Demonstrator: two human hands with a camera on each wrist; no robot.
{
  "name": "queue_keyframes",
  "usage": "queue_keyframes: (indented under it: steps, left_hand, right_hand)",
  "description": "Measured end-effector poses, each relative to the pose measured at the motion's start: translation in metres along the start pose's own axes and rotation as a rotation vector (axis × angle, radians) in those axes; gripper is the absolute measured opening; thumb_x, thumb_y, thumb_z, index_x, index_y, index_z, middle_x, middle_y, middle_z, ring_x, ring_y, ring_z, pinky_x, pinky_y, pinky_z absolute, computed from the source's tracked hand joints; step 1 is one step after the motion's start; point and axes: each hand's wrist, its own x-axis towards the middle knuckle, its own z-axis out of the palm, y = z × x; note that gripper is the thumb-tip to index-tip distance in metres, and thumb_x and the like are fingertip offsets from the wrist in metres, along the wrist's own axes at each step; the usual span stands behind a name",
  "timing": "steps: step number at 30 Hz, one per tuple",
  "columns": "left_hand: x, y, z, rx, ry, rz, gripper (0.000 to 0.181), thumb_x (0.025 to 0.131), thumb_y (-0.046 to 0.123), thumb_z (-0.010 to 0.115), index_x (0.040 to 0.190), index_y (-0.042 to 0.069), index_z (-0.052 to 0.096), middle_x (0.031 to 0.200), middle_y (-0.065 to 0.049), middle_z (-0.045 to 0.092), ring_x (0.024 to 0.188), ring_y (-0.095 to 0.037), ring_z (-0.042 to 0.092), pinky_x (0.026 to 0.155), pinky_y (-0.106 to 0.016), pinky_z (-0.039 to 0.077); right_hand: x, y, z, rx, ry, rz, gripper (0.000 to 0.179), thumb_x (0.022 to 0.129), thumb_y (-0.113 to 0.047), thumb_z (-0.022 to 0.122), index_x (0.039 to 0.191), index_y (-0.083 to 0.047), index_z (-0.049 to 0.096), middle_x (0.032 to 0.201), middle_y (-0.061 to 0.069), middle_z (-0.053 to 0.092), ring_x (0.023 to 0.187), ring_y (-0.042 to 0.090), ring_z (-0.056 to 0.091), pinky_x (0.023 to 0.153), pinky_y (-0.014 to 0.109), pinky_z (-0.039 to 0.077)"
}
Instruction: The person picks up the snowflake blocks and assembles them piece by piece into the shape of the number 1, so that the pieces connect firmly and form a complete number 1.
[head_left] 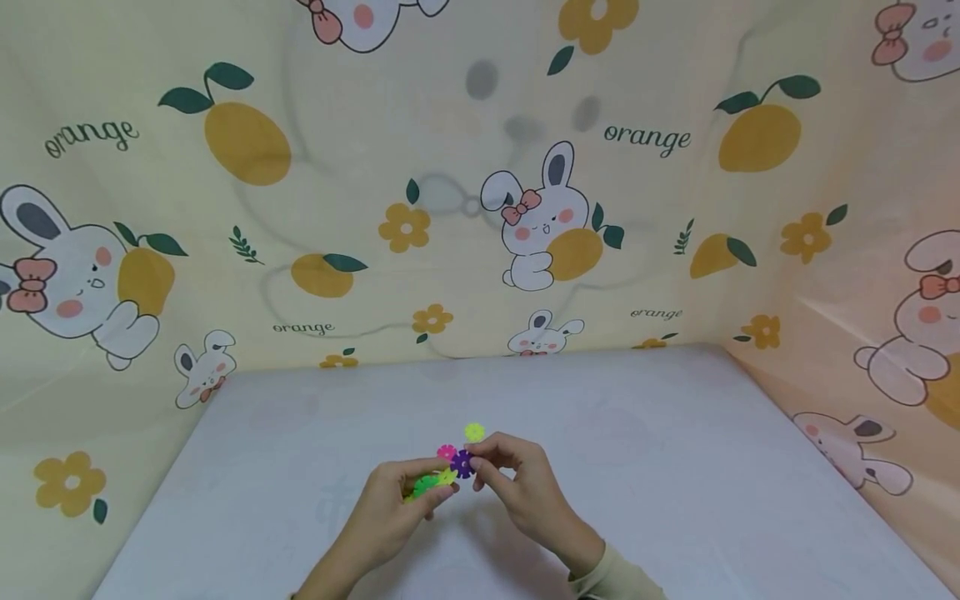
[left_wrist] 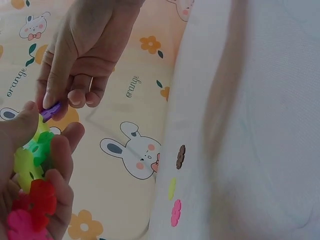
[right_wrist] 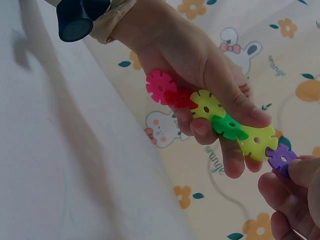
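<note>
My left hand (head_left: 393,504) grips a chain of notched plastic snowflake discs in pink (right_wrist: 161,87), red (right_wrist: 181,98), yellow (right_wrist: 207,105), green (right_wrist: 230,127) and yellow (right_wrist: 258,141). Between the thumb and fingertips of my right hand (head_left: 525,487) is a purple snowflake disc (right_wrist: 281,158). The purple disc meets the yellow end of the chain, its edge overlapping that disc in the right wrist view. Both hands are held close together above the table, and the left fingers hide parts of the chain.
On the white table (head_left: 300,433) lie a brown disc (left_wrist: 181,157), a yellow disc (left_wrist: 172,189) and a pink disc (left_wrist: 176,213), just beyond the hands. A cloth printed with rabbits and oranges (head_left: 450,167) stands behind the table and along both sides.
</note>
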Motion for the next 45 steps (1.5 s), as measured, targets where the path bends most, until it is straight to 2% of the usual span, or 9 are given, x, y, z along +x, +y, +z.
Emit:
queue_keyframes:
  steps: [9,16,23,31,34,38,42,45]
  left_hand:
    - [-0.002,-0.001,0.0,0.021,0.007,0.012,0.037,0.093,0.031,0.072,0.119,0.005,0.073,0.078,-0.005,0.072,0.06,-0.007,0.061,0.052,-0.021,0.046]
    - [-0.001,0.001,0.0,-0.009,-0.033,-0.006,0.038,0.096,0.034,0.069,0.122,0.007,0.071,0.085,-0.013,0.071,0.064,-0.01,0.064,0.058,-0.022,0.05]
    - [0.0,0.001,0.0,0.017,-0.06,0.016,0.037,0.099,0.033,0.065,0.124,0.007,0.068,0.103,-0.013,0.073,0.068,-0.017,0.067,0.06,-0.023,0.052]
    - [0.0,0.001,0.0,0.02,-0.044,0.035,0.03,0.1,0.029,0.065,0.123,0.011,0.068,0.098,-0.016,0.071,0.068,-0.011,0.064,0.059,-0.024,0.052]
    - [-0.001,0.001,0.0,0.03,-0.029,0.033,0.029,0.1,0.028,0.064,0.123,0.012,0.068,0.098,-0.014,0.071,0.069,-0.009,0.063,0.059,-0.023,0.052]
    - [-0.001,0.0,0.0,0.086,0.023,0.039,0.035,0.101,0.033,0.063,0.131,0.017,0.062,0.099,-0.009,0.074,0.069,-0.005,0.061,0.058,-0.023,0.049]
    - [-0.002,0.0,-0.001,0.223,0.093,0.093,0.04,0.102,0.035,0.06,0.14,0.025,0.053,0.102,0.001,0.077,0.07,0.0,0.058,0.062,-0.022,0.048]
    - [-0.002,0.0,-0.003,0.311,0.12,0.122,0.037,0.103,0.035,0.058,0.14,0.028,0.053,0.096,0.009,0.076,0.069,0.002,0.056,0.065,-0.021,0.047]
  right_hand:
    - [-0.001,-0.002,0.004,0.003,-0.008,-0.022,0.012,0.098,-0.01,0.065,0.107,-0.004,0.072,0.095,0.012,0.076,0.068,0.005,0.066,0.078,0.027,0.058]
    - [0.0,-0.003,0.003,0.046,-0.006,0.003,0.016,0.099,-0.01,0.064,0.111,-0.003,0.071,0.093,0.013,0.076,0.069,0.008,0.068,0.08,0.029,0.058]
    - [0.001,0.0,-0.001,0.081,-0.058,0.033,0.018,0.1,-0.007,0.059,0.115,-0.006,0.069,0.084,0.02,0.072,0.069,0.013,0.07,0.083,0.03,0.055]
    - [0.005,0.005,-0.005,0.103,-0.119,0.034,0.024,0.1,-0.003,0.055,0.122,0.003,0.064,0.086,0.024,0.07,0.071,0.01,0.069,0.083,0.03,0.054]
    - [0.008,0.004,-0.005,0.115,-0.134,0.038,0.024,0.101,-0.005,0.056,0.122,0.001,0.065,0.088,0.023,0.071,0.072,0.01,0.069,0.082,0.03,0.055]
    - [0.011,0.003,-0.004,0.14,-0.137,0.035,0.023,0.1,-0.004,0.056,0.121,0.001,0.065,0.088,0.025,0.071,0.072,0.01,0.069,0.08,0.029,0.055]
    - [0.013,0.003,-0.002,0.199,-0.128,0.052,0.024,0.099,-0.001,0.056,0.12,0.006,0.064,0.09,0.031,0.069,0.07,0.007,0.067,0.077,0.028,0.058]
    - [0.013,0.003,0.0,0.265,-0.13,0.087,0.025,0.098,-0.001,0.056,0.121,0.009,0.062,0.094,0.037,0.068,0.07,0.006,0.067,0.077,0.027,0.059]
